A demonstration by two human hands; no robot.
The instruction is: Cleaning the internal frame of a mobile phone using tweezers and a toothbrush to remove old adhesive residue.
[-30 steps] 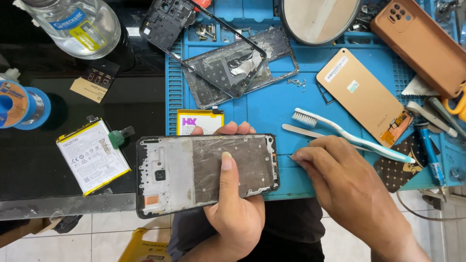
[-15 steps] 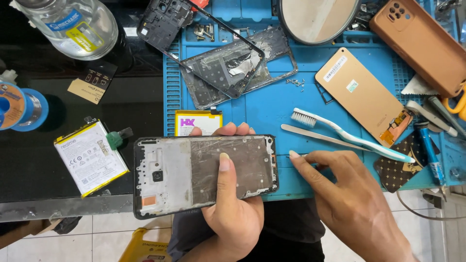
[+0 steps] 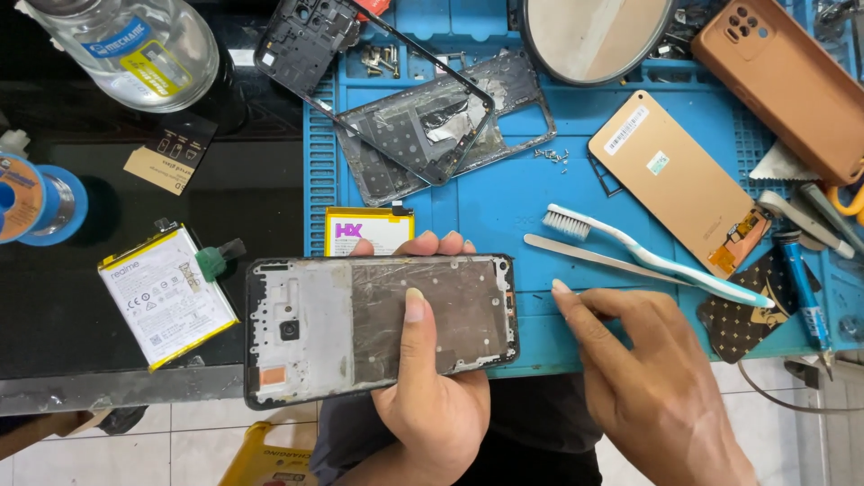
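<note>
Two hands are working over the blue mat (image 3: 504,216), the largest thing we are seeing, running from mid-bench to the right edge. On it we are seeing a stripped phone frame (image 3: 423,135) overlapped by a dark thin bezel (image 3: 306,40), a round mirror (image 3: 589,36), a gold back cover (image 3: 675,180), and a brown phone case (image 3: 787,85) at the top right.

Next in size, the phone mid-frame (image 3: 378,328) is sitting at the near edge of the bench, its long axis running left to right, inner side facing up. Our left hand (image 3: 432,396) is clasping it from below, thumb lying across the metal plate and fingertips curling over the far edge. The frame is lying directly left of our right hand (image 3: 657,378), which is just beside its right end, index finger stretched out toward that end and resting on the mat; the other fingers are curled, and we cannot tell whether they are pinching something small. So the left hand is the one on the frame, the right is near but apart.

Smaller things: a clear bottle (image 3: 117,49) at top left holding clear liquid, a white battery (image 3: 166,297) on the dark glass left of the frame, a toothbrush (image 3: 648,256) and pale tweezers (image 3: 594,259) just beyond the right hand, loose screws (image 3: 551,157) on the mat.
</note>
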